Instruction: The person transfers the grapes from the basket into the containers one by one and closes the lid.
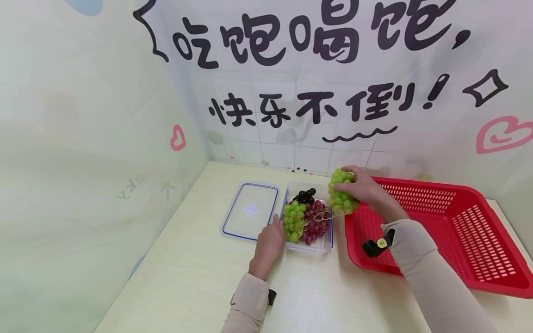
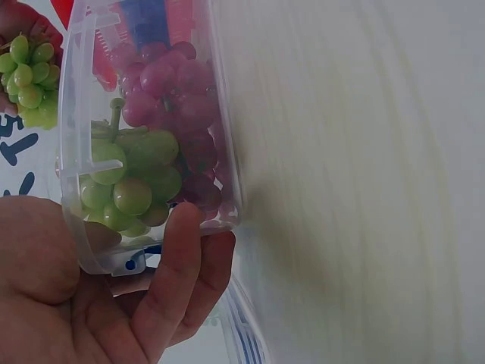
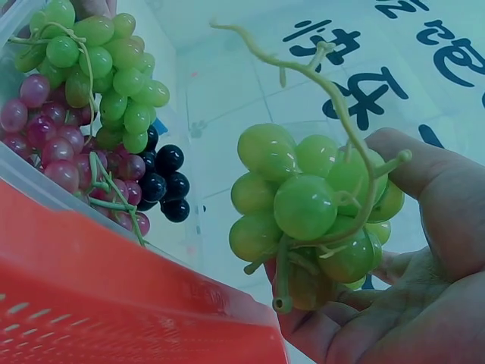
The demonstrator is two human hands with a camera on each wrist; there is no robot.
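- In the head view, my right hand (image 1: 364,189), right of centre, curls round a green grape bunch (image 1: 343,193) at its left side.
- That bunch shows between the clear container (image 1: 310,248) and the red basket (image 1: 441,240).
- My left hand (image 1: 269,239), below centre, grips the container's wall beside green grapes (image 1: 294,221); red grapes (image 1: 315,226) lie right of them, black grapes (image 1: 306,196) above.

Pale table (image 1: 175,277) against white back wall (image 1: 437,155) bearing black lettering (image 1: 316,111) and pink heart (image 1: 505,135); left wall (image 1: 83,138) pale green, with smaller heart (image 1: 177,138).
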